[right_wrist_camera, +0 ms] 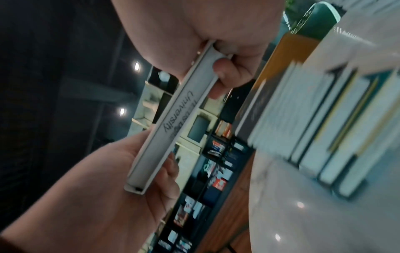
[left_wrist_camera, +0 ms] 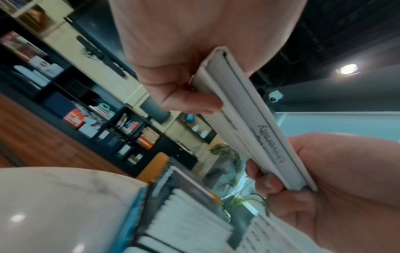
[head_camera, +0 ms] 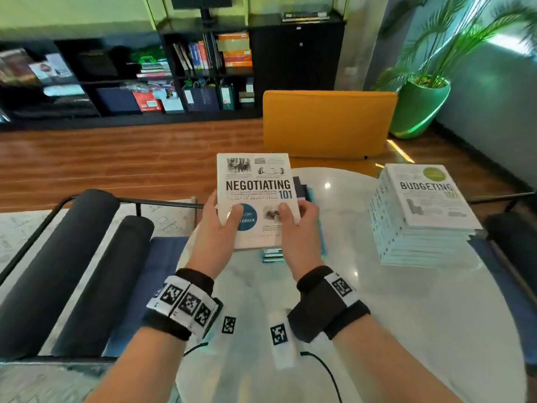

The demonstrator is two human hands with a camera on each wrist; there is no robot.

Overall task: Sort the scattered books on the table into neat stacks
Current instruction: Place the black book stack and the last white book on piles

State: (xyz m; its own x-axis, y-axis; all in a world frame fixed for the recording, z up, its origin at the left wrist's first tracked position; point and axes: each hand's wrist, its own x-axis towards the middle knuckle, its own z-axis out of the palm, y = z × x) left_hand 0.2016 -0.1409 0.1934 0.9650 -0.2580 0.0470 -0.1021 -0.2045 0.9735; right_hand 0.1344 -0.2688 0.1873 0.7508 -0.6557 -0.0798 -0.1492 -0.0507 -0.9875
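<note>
A white book titled "Negotiating 101" (head_camera: 255,184) is held face up in both hands, a little above a low stack of teal and dark books (head_camera: 273,255) near the middle of the table. My left hand (head_camera: 220,222) grips its lower left corner, thumb on the cover. My right hand (head_camera: 293,222) grips the lower right corner the same way. The left wrist view shows the book's bottom edge (left_wrist_camera: 249,119) pinched by the left hand (left_wrist_camera: 173,68) and the right hand (left_wrist_camera: 324,171), with the stack (left_wrist_camera: 184,214) below. On the right stands a tall white stack (head_camera: 418,216) topped by "Budgeting 101".
The round white marble table (head_camera: 377,315) carries two marker tags (head_camera: 279,334) and a black cable (head_camera: 325,370) near me. An orange chair (head_camera: 328,123) stands behind it, a potted plant (head_camera: 418,109) at the back right, black bolsters (head_camera: 72,257) on the left.
</note>
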